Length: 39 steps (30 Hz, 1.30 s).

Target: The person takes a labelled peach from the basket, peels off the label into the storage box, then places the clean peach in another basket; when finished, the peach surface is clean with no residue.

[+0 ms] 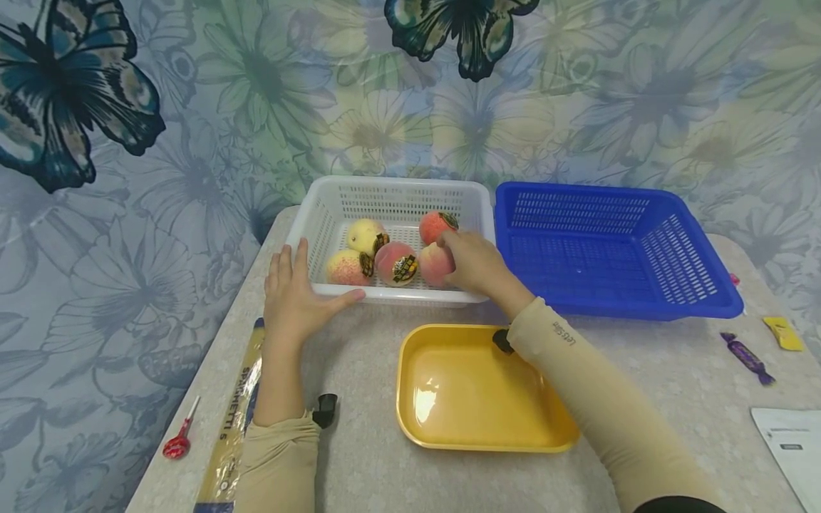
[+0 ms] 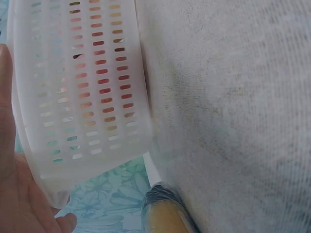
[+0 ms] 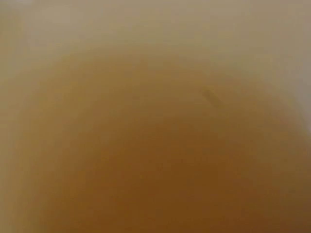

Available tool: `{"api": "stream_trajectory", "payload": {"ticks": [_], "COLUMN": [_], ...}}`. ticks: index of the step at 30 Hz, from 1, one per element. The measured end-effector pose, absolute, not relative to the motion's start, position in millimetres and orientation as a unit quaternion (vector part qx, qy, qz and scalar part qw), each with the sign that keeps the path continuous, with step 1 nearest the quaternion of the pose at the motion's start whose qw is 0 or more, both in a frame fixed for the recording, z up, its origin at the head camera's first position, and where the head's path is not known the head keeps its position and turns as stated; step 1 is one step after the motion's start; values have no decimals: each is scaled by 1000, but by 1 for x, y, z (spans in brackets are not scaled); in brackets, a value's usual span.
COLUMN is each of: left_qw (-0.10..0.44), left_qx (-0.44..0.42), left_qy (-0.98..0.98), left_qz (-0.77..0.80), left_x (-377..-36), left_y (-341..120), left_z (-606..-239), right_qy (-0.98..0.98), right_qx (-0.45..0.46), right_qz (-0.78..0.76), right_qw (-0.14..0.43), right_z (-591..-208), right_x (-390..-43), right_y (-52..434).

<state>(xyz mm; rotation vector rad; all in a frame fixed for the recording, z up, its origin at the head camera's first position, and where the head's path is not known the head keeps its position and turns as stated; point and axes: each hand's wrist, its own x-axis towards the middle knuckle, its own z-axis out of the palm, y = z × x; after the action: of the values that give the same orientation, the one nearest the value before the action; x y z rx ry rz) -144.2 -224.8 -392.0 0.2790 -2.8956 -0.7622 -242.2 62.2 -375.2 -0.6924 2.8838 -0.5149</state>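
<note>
A white slotted basket (image 1: 333,206) stands at the back of the table with several peaches inside. My right hand (image 1: 471,262) reaches over its front rim and its fingers curl round a peach (image 1: 434,263) at the front right of the basket. Another pink peach (image 1: 396,263) with a dark sticker lies just left of it. My left hand (image 1: 296,288) lies open against the basket's front left corner, thumb along the rim. In the left wrist view the basket wall (image 2: 82,92) fills the left side beside my palm (image 2: 19,194). The right wrist view is a blurred orange-tan smear.
A yellow tray (image 1: 468,388) lies in front of the basket, under my right forearm. A blue basket (image 1: 609,246) stands to the right. A spaghetti packet (image 1: 234,420) and a red lollipop (image 1: 178,442) lie at the left edge; a purple sweet (image 1: 747,358), yellow wrapper (image 1: 784,333) and paper (image 1: 795,445) at right.
</note>
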Motion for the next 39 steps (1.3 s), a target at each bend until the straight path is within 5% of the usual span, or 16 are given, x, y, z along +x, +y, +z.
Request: {"api": "stream_trajectory", "payload": {"ticks": [39], "left_qw": [61], "left_qx": [92], "left_qy": [-961], "left_qz": [-253], "left_x": [-144], "left_y": [-226], "left_z": [-392], "right_qy": [956], "right_qx": [-258], "right_qz": [-134], "right_qw": [47], "right_z": [-383], "right_x": [-245], "right_y": [64]}}
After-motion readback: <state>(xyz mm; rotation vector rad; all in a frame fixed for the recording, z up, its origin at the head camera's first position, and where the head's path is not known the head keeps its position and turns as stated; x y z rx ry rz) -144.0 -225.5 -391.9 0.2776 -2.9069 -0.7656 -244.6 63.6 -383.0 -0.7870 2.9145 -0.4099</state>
